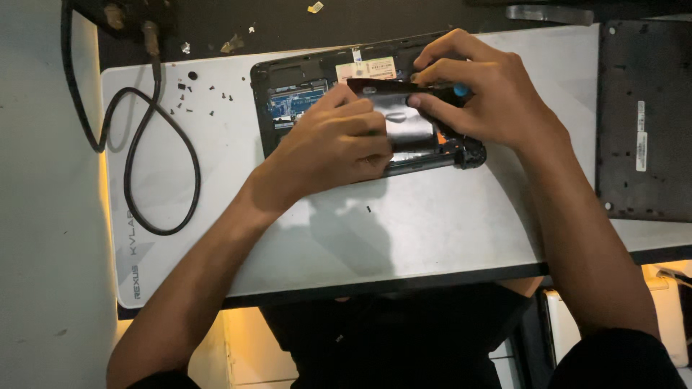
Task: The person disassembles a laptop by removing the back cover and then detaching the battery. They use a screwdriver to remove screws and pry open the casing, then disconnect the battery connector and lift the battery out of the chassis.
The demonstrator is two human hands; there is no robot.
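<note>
Over the opened laptop [303, 94], your left hand [335, 144] presses the foil [407, 126] flat; your right hand [479, 90], just beside it, pinches a screwdriver [455, 91] lying left-right.

- We note the opened device [303, 101]: black plastic shell, matt; inside it a blue circuit board, faintly glossy.
- Silvery foil sheet [405, 122] over the middle looks smooth and shiny, slightly creased.
- White mat [432, 223] beneath: smooth, low sheen.
- Black cable [162, 162]: rubbery, matt.
- Detached dark cover [641, 122]: matt plastic.
- Small screws [209, 97]: dark metal.
</note>
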